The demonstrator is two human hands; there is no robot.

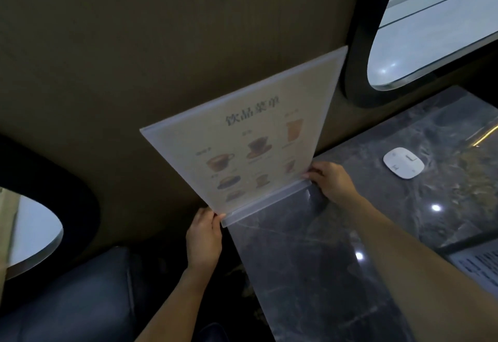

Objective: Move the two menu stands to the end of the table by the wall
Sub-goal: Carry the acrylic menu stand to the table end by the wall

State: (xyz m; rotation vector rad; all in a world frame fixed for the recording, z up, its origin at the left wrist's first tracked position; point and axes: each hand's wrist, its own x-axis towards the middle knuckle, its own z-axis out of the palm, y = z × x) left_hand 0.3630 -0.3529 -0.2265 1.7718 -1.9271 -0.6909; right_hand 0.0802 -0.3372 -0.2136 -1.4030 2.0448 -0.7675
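Note:
A clear acrylic menu stand (250, 137) with pictures of drinks stands upright on the dark marble table (310, 261), at the end next to the brown wall. My left hand (203, 236) grips its lower left corner beside the base. My right hand (332, 182) holds the lower right corner at the base. At the right edge, part of a second printed sheet (477, 263) lies low on the table; I cannot tell whether it is the other menu stand.
A white rounded call-button device (403, 163) lies on the table to the right. An oval window (436, 23) is in the wall at upper right, another window (29, 231) at lower left. A dark blue seat (80, 301) is left of the table.

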